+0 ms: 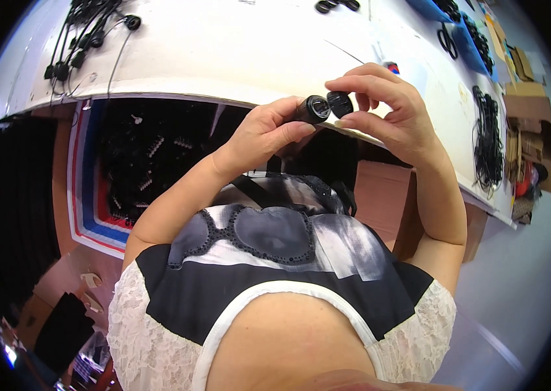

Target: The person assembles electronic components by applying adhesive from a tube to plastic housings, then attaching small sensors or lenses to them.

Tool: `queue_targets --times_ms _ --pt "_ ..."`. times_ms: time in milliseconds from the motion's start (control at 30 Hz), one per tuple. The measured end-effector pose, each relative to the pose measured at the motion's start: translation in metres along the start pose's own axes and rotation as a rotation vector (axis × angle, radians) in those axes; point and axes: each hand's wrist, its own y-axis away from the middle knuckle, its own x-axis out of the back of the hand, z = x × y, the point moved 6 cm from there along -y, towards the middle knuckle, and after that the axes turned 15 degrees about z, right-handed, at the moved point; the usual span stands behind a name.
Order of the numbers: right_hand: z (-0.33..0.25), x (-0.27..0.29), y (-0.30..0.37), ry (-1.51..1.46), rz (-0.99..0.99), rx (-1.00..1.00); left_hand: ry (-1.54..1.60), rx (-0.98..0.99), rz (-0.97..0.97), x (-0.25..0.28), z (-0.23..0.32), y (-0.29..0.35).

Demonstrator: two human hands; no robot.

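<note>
Rightward, beyond the right hand (400, 109), lie scissors (446, 42) and cables (488, 143).

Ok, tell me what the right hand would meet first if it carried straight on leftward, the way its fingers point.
Led by the black cap it holds, the right hand would probably meet the black cylinder in the left hand; depth is hard to judge.

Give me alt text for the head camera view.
A person's left hand holds a black cylinder, the right hand a black cap-like piece near its end, by the edge of a white table. Black cables lie on it; a striped bag is below left.
</note>
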Motion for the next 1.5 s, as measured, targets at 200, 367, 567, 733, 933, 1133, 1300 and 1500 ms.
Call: queue_targets --times_ms 200,367,567,733,933,1133,1300,1500 --pt "-0.001 0.004 0.017 0.081 0.028 -0.035 -0.122 -0.060 -0.053 -0.015 0.001 -0.005" --pt "0.003 0.014 0.028 0.102 -0.002 -0.042 -0.079 -0.026 -0.131 -0.034 -0.002 -0.007" --pt "-0.008 0.002 0.028 0.113 -0.083 0.021 -0.013 0.017 -0.146 -0.028 -0.005 -0.002" --pt "-0.010 0.004 0.026 0.381 0.080 0.051 -0.131 -0.014 -0.085 -0.024 0.001 -0.004" --pt "-0.003 0.003 0.034 0.516 -0.083 0.091 -0.093 0.020 -0.173 -0.029 0.001 -0.004" --pt "-0.009 0.004 0.031 0.369 0.089 0.186 -0.207 0.005 -0.129 -0.029 0.003 -0.008" --pt "-0.009 0.006 0.032 0.551 0.048 -0.006 -0.235 -0.091 -0.069 -0.031 0.007 -0.010" --pt "-0.001 0.010 0.035 0.496 0.008 -0.218 -0.404 -0.283 0.033 -0.034 0.012 -0.007"
